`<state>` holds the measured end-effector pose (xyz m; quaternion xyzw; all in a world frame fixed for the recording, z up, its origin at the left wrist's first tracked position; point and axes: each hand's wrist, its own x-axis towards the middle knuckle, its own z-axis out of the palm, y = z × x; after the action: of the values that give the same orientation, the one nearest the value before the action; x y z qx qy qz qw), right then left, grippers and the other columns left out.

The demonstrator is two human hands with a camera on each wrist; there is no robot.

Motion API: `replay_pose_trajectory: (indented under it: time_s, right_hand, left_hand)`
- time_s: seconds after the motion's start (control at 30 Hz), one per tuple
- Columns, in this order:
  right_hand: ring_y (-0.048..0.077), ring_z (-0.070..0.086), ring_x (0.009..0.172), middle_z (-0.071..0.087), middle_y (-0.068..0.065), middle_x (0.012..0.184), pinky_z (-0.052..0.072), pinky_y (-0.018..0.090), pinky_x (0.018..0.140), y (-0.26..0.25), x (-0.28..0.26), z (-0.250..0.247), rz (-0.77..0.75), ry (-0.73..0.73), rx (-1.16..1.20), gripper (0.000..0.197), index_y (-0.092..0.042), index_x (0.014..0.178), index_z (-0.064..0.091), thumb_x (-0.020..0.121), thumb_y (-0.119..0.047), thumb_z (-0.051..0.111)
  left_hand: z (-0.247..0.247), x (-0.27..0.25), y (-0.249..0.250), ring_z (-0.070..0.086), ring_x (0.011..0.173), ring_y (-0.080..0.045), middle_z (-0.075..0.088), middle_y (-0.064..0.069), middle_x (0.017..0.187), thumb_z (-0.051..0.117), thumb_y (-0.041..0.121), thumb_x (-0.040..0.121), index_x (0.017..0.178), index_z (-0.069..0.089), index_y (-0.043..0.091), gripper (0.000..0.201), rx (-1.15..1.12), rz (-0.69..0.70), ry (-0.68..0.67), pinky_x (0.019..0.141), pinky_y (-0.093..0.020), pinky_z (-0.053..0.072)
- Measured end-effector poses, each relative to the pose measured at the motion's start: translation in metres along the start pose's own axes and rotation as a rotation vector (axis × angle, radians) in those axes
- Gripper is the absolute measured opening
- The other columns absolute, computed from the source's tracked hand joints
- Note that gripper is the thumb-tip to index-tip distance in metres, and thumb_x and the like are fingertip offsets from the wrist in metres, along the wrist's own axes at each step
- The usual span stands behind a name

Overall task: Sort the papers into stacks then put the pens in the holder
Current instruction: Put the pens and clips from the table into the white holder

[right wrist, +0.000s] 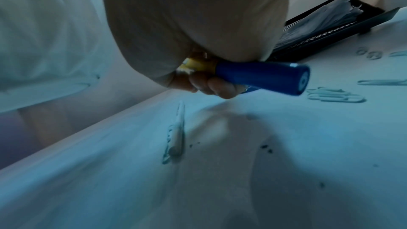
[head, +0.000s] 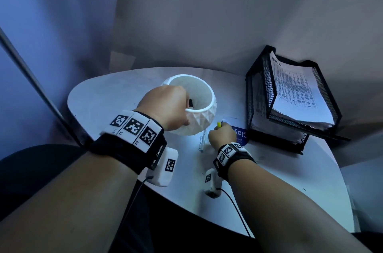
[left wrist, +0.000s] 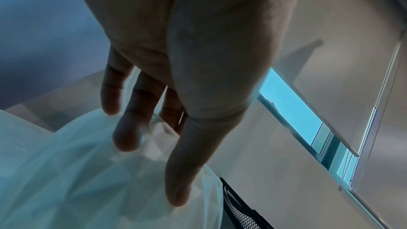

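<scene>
Left hand [head: 165, 105] had its fingers [left wrist: 125, 128] wrapped on the white holder [head: 202, 105], hiding most of a dark pen [head: 46, 103] inside. Right hand [head: 221, 136] was fisted around a blue-and-yellow marker [right wrist: 259, 77], tip barely visible. White pen [head: 204, 138] lay on the tabletop [head: 269, 169]; papers [head: 296, 91] sat in the mesh tray [head: 259, 95].

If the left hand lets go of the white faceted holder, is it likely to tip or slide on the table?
Probably not tip: the white faceted holder looks wide and squat, resting on the table. It seems rigid, perhaps ceramic, so likely heavy enough to stay put. The left hand grips its rim; a hard sideways push might slide it on the smooth top.
</scene>
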<state>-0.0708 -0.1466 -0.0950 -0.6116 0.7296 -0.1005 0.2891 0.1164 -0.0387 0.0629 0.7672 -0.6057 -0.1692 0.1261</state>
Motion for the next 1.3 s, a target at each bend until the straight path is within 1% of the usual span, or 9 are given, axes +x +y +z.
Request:
replay_pose_trajectory:
  time_s: [0.3, 0.47, 0.53, 0.63, 0.7, 0.8, 1.0, 1.07, 1.3]
  right_hand:
    - [0.033, 0.063, 0.112, 0.065, 0.009, 0.122, 0.045, 0.029, 0.078, 0.013, 0.004, 0.009, -0.032, -0.063, -0.176, 0.035, -0.009, 0.117, 0.057, 0.083, -0.013, 0.063]
    - [0.037, 0.064, 0.094, 0.071, 0.018, 0.102, 0.046, 0.032, 0.075, 0.021, 0.005, -0.018, 0.029, 0.027, -0.071, 0.022, -0.005, 0.098, 0.069, 0.088, -0.02, 0.056]
    - [0.038, 0.063, 0.081, 0.07, 0.022, 0.099, 0.05, 0.039, 0.075, 0.02, 0.006, -0.039, 0.048, 0.051, 0.139, 0.026, -0.001, 0.09, 0.067, 0.096, -0.015, 0.046]
    - [0.022, 0.044, 0.042, 0.05, 0.011, 0.06, 0.046, 0.034, 0.051, 0.007, -0.005, -0.075, 0.111, 0.079, 0.91, 0.024, -0.01, 0.067, 0.045, 0.089, -0.004, 0.036]
    - [0.018, 0.037, 0.042, 0.04, 0.005, 0.056, 0.043, 0.029, 0.05, -0.009, -0.021, -0.107, 0.086, 0.073, 1.32, 0.024, -0.015, 0.065, 0.04, 0.086, -0.003, 0.037]
    - [0.018, 0.038, 0.047, 0.038, 0.004, 0.058, 0.041, 0.026, 0.051, -0.036, -0.047, -0.141, -0.077, 0.02, 1.59, 0.024, -0.017, 0.066, 0.042, 0.086, -0.004, 0.037]
    - [0.024, 0.05, 0.054, 0.045, 0.008, 0.063, 0.052, 0.037, 0.059, -0.052, -0.083, -0.125, -0.213, -0.054, 1.551, 0.016, -0.011, 0.072, 0.05, 0.084, -0.004, 0.043]
    - [0.026, 0.054, 0.056, 0.05, 0.009, 0.063, 0.054, 0.038, 0.063, -0.045, -0.089, -0.118, -0.229, -0.063, 1.536, 0.011, -0.009, 0.072, 0.056, 0.078, -0.007, 0.047]
    - [0.026, 0.059, 0.056, 0.055, 0.01, 0.062, 0.056, 0.034, 0.062, -0.001, -0.08, -0.133, -0.202, 0.062, 1.535, 0.011, -0.01, 0.078, 0.061, 0.078, -0.008, 0.05]
  left_hand:
    - [0.002, 0.001, -0.003, 0.063, 0.083, -0.025, 0.064, 0.005, 0.078, 0.084, 0.036, 0.074, 0.081, 0.064, 0.029, 0.022, 0.005, 0.008, -0.009, 0.067, -0.031, 0.046]
    - [0.003, 0.0, 0.001, 0.063, 0.08, -0.025, 0.063, 0.005, 0.075, 0.08, 0.032, 0.074, 0.073, 0.058, 0.028, 0.023, 0.033, 0.028, -0.032, 0.066, -0.031, 0.048]
    - [0.004, -0.002, 0.004, 0.063, 0.079, -0.024, 0.063, 0.004, 0.075, 0.079, 0.03, 0.074, 0.073, 0.059, 0.028, 0.02, 0.047, 0.043, -0.047, 0.063, -0.03, 0.046]
    - [0.004, -0.006, 0.009, 0.062, 0.078, -0.023, 0.063, 0.004, 0.075, 0.076, 0.028, 0.075, 0.077, 0.062, 0.027, 0.014, 0.077, 0.069, -0.07, 0.061, -0.029, 0.043]
    - [0.006, -0.008, 0.012, 0.061, 0.078, -0.023, 0.062, 0.005, 0.075, 0.077, 0.03, 0.076, 0.077, 0.061, 0.027, 0.016, 0.101, 0.088, -0.093, 0.061, -0.029, 0.043]
    - [0.013, -0.013, 0.017, 0.06, 0.078, -0.023, 0.059, 0.007, 0.075, 0.078, 0.033, 0.077, 0.075, 0.058, 0.029, 0.021, 0.148, 0.119, -0.115, 0.058, -0.028, 0.039]
    - [0.029, -0.024, 0.036, 0.065, 0.088, -0.023, 0.069, 0.006, 0.094, 0.078, 0.041, 0.074, 0.098, 0.071, 0.034, 0.026, 0.18, 0.199, -0.154, 0.073, -0.032, 0.055]
    - [0.032, -0.026, 0.039, 0.065, 0.093, -0.023, 0.07, 0.007, 0.099, 0.079, 0.043, 0.074, 0.104, 0.071, 0.037, 0.031, 0.174, 0.223, -0.154, 0.073, -0.031, 0.052]
    - [0.035, -0.031, 0.043, 0.057, 0.083, -0.023, 0.061, 0.008, 0.086, 0.078, 0.041, 0.075, 0.082, 0.055, 0.039, 0.024, 0.188, 0.23, -0.121, 0.064, -0.029, 0.038]
